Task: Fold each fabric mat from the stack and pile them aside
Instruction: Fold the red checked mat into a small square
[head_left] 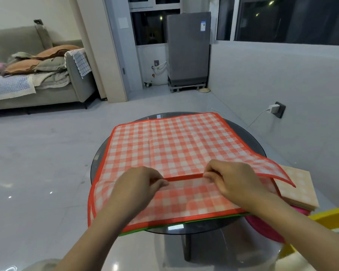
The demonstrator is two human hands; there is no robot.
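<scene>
On the round dark glass surface (241,132) lies a stack of fabric mats (184,221), and the top one, a red-and-white checked mat (170,145) with an orange-red border, is spread almost over the whole surface. Its near edge is lifted and turned toward the far side, so a second checked mat with the same border is seen under it, close to the person. Below these, a thin green edge (204,219) of a lower mat shows along the near side of the stack.

Both hands hold the lifted near edge of the top mat. The left hand (139,184) has its fingers (160,181) curled, and they pinch the border at the left part of the edge. The right hand (231,180) pinches the same border a little to the right, with its fingers curled around the cloth. The two hands are near each other, with a short piece of border between them. The right corner of the top mat hangs in the air over the edge of the surface.

Just beside the stack, on the right, is a pile of folded mats (299,190) in pale orange check, and it rests on something pink (266,227). A yellow object (333,215) is at the right edge of the view.
</scene>
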